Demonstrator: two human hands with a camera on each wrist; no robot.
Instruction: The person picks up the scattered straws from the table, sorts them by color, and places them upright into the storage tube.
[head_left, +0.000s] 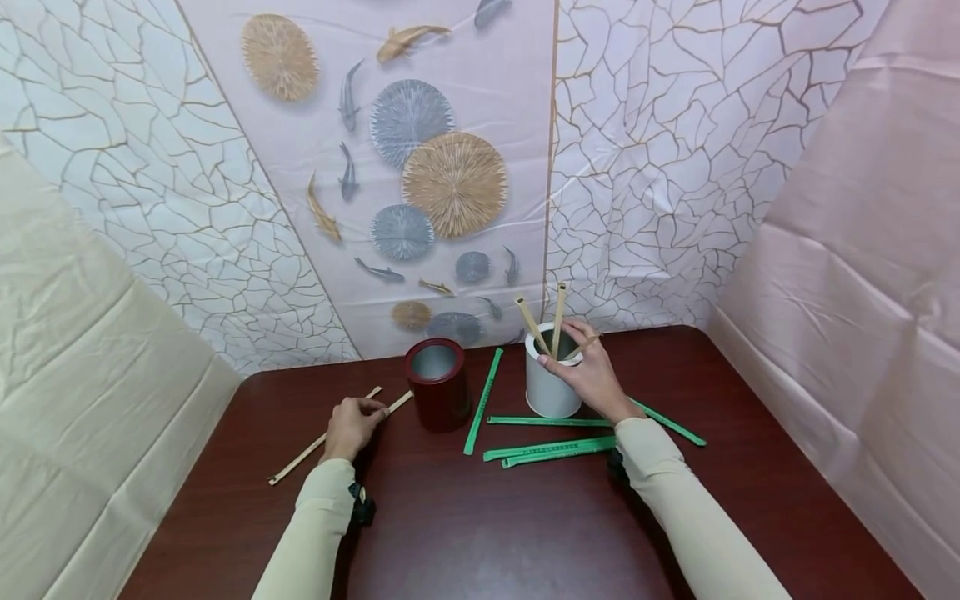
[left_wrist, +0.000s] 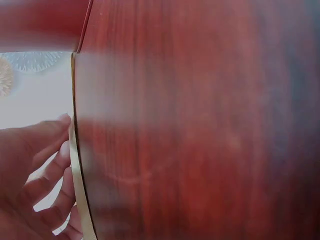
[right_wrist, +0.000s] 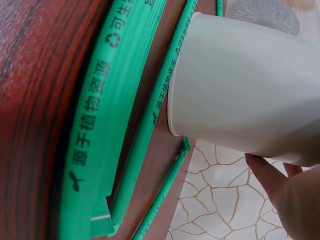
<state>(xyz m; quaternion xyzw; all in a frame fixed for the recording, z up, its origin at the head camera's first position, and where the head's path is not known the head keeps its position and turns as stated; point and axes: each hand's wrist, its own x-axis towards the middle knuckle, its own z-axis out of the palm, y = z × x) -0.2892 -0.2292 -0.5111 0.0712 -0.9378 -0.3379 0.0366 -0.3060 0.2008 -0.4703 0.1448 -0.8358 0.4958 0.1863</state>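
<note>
My left hand [head_left: 352, 427] pinches a thin beige stick [head_left: 400, 402] beside the dark red can [head_left: 441, 392]. In the left wrist view, the fingertips lie along this beige stick, low over the tabletop. Another long beige stick [head_left: 296, 463] lies on the table, passing beneath the left hand. My right hand [head_left: 592, 379] grips the white can [head_left: 551, 392] at its rim, thumb at the near side and fingers at the far side. Several beige sticks [head_left: 557, 321] lean in the can, one poking out by the right hand. The right wrist view shows fingers against the can's side.
Several green printed paper-wrapped straws [head_left: 551, 451] lie in front of the white can and beneath the right forearm. One green straw [head_left: 483, 400] lies between the two cans. Patterned cloth [head_left: 450, 183] hangs behind the dark wooden table [head_left: 480, 533].
</note>
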